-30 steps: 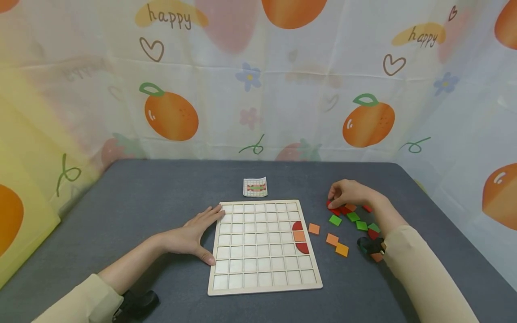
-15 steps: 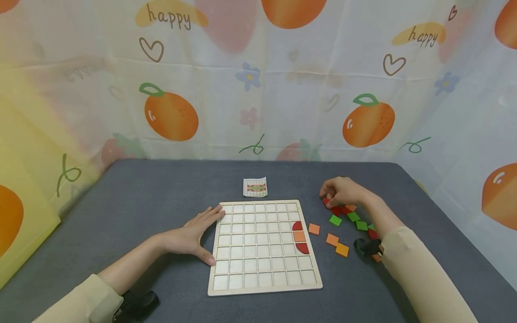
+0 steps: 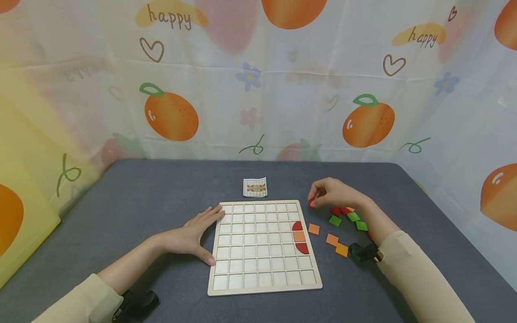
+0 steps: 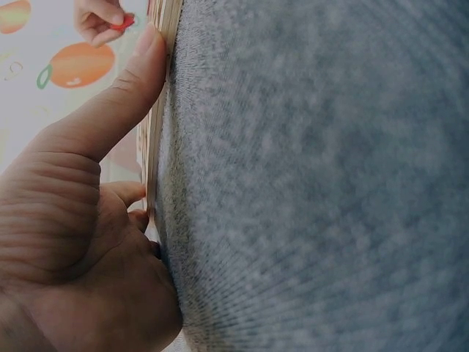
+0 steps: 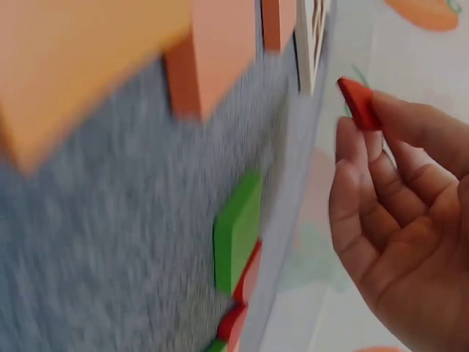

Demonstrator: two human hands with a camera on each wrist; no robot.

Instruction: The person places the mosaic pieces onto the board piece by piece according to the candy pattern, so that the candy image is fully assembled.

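Observation:
My right hand (image 3: 334, 193) pinches a small red tile (image 5: 359, 104) between thumb and fingers, held up off the table beyond the board's upper right corner. My left hand (image 3: 185, 236) is spread along the left edge of a wooden grid board (image 3: 250, 265), its thumb and fingertips touching the rim. In the right-hand column of the board lie a red rounded tile (image 3: 297, 225), an orange square tile (image 3: 299, 236) and another red rounded tile (image 3: 302, 248). The left wrist view shows the left thumb (image 4: 121, 103) against the board's side.
Loose orange tiles (image 3: 332, 239), green tiles (image 3: 335, 220) and red tiles (image 3: 335, 211) are scattered right of the board, some under the right forearm. A small printed card (image 3: 255, 187) with a coloured grid pattern lies behind the board. A patterned curtain (image 3: 218, 112) hangs behind the table.
My right hand has lifted the red tile from the loose pile and carried it left towards the board. My left hand and the board have stayed put.

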